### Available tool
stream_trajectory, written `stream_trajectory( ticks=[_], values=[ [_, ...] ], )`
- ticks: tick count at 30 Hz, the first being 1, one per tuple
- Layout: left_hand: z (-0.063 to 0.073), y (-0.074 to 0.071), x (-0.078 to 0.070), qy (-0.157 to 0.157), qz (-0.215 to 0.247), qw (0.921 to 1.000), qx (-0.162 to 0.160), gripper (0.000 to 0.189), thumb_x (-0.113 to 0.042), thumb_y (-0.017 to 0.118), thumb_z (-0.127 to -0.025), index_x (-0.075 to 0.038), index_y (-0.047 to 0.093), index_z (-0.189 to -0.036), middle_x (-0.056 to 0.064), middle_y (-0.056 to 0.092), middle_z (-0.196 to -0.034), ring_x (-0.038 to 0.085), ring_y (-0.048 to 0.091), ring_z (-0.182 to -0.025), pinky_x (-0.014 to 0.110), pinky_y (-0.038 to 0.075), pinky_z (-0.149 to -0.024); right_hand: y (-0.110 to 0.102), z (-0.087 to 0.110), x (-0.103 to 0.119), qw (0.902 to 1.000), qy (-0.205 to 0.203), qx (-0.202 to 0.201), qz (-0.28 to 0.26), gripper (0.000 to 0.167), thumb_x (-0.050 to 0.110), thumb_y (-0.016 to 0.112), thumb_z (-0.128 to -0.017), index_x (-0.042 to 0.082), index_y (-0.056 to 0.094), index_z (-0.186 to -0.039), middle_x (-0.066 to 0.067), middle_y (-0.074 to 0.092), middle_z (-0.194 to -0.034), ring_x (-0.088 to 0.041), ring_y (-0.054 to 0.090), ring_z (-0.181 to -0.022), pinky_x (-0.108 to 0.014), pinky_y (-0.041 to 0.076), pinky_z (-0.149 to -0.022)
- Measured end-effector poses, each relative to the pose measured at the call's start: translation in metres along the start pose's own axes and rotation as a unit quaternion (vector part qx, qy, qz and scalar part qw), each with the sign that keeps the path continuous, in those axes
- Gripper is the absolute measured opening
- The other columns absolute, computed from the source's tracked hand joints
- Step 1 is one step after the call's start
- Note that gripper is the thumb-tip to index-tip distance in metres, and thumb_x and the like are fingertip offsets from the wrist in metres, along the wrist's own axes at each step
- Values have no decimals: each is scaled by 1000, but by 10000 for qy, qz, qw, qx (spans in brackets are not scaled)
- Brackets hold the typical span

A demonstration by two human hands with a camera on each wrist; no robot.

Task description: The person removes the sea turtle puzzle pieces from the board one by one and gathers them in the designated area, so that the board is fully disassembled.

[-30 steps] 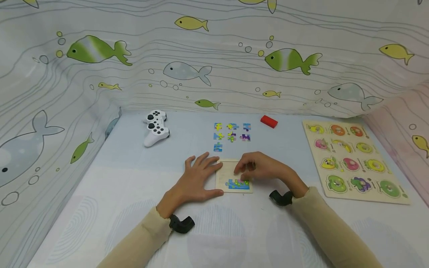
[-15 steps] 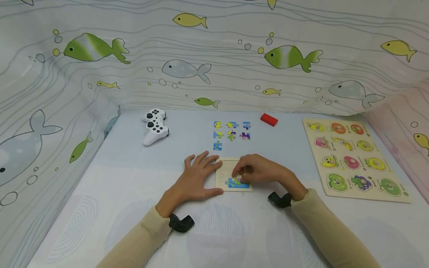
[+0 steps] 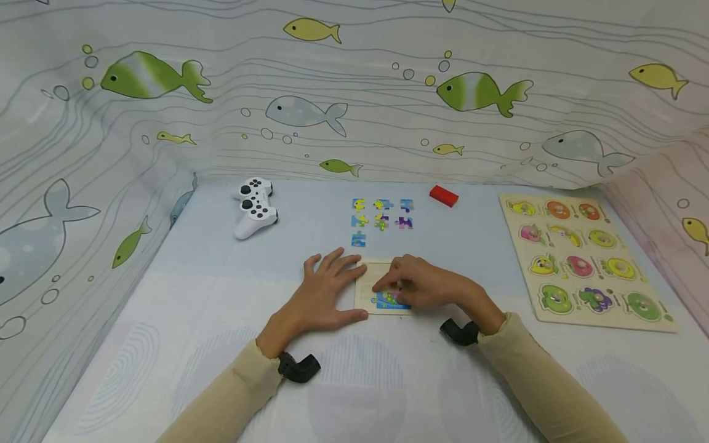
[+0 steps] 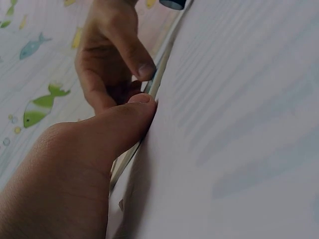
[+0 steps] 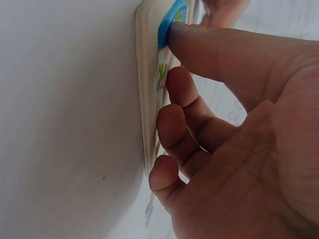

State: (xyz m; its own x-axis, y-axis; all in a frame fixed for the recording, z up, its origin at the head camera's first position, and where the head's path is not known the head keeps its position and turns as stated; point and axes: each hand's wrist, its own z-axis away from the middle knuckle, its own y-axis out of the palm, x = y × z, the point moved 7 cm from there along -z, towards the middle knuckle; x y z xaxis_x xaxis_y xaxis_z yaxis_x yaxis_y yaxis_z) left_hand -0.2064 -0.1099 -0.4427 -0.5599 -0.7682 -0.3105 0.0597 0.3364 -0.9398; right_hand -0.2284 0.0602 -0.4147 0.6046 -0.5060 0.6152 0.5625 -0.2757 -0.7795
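Note:
A small pale wooden puzzle tray [image 3: 365, 278] lies flat on the table with a few joined blue and green jigsaw pieces [image 3: 384, 301] in its lower part. My left hand [image 3: 325, 296] is spread along the tray's left side, thumb at the lower corner and fingertips on the upper edge. From the right, my right hand [image 3: 423, 283] bends over the pieces with curled fingers. In the right wrist view its thumb [image 5: 192, 50] presses a blue piece [image 5: 163, 31], with fingertips close by the tray edge [image 5: 145, 94]. My right hand hides part of the pieces.
Several loose jigsaw pieces [image 3: 381, 221] lie in rows beyond the tray. A white game controller [image 3: 256, 208] is at the back left and a red block [image 3: 444, 195] at the back. On the right lies a wooden fruit puzzle board [image 3: 576, 246]. A fish-patterned cloth [image 3: 388, 141] rises behind.
My right hand has shifted slightly left over the joined pieces, its index finger reaching further across them. My left hand keeps its place on the tray; the head view has tilted slightly.

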Motion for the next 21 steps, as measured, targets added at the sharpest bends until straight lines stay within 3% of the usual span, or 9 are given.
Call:
stream_trajectory(
  ticks=[11,21],
  values=[
    [0,-1,0,35,-15,10000,-28,84,-68,64,-83,-22,51,-151,1,43,-160,35,27,-154,67,17,-114,1,0,3,9998,-169,-18,37,36,3,62,-95,23,75,-122,-2,63,-97,-14,48,-88,-29,37,-76],
    [-1,0,0,75,-75,9999,-99,83,-68,65,-83,-22,52,-151,0,44,-160,35,28,-154,66,18,-113,0,3,0,9991,-15,-42,-420,35,0,65,-93,22,74,-119,2,65,-101,-16,56,-97,-31,48,-86]
  ],
)
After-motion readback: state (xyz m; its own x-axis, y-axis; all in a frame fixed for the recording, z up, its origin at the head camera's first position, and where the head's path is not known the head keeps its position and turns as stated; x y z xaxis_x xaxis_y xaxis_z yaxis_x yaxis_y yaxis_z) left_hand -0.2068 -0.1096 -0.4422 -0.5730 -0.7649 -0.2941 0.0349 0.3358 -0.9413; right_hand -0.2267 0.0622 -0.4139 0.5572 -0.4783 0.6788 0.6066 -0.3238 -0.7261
